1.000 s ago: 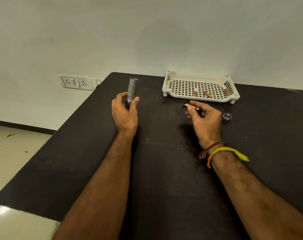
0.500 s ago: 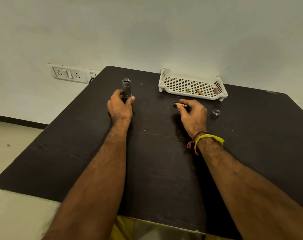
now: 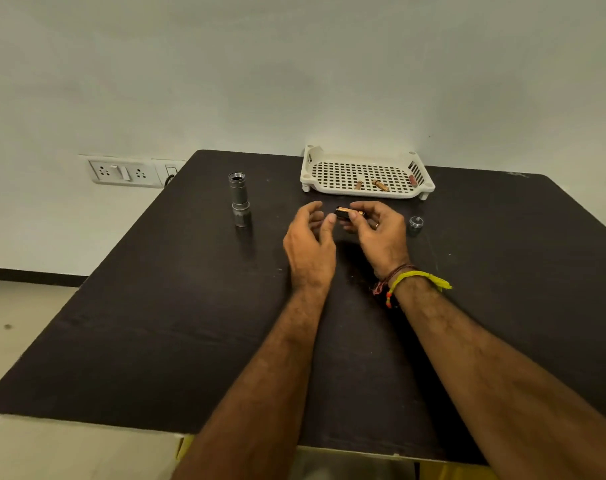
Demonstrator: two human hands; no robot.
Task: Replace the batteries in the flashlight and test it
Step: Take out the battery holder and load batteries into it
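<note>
The grey flashlight body (image 3: 239, 199) stands upright on the black table (image 3: 176, 306) with its open end up, apart from both hands. My right hand (image 3: 374, 230) grips a black and copper battery holder (image 3: 348, 214) just above the table. My left hand (image 3: 310, 244) hovers right beside it with fingers spread, its thumb close to the holder's left end. The flashlight's small round cap (image 3: 415, 224) sits on the table to the right of my right hand.
A white perforated tray (image 3: 365, 173) stands at the back of the table by the wall, holding a few loose batteries (image 3: 380, 185). A wall socket panel (image 3: 123, 173) is left of the table. The table's left edge drops to a tiled floor.
My left hand let go of the flashlight, which now stands alone, and moved right next to my right hand. The right hand lifted the battery holder slightly.
</note>
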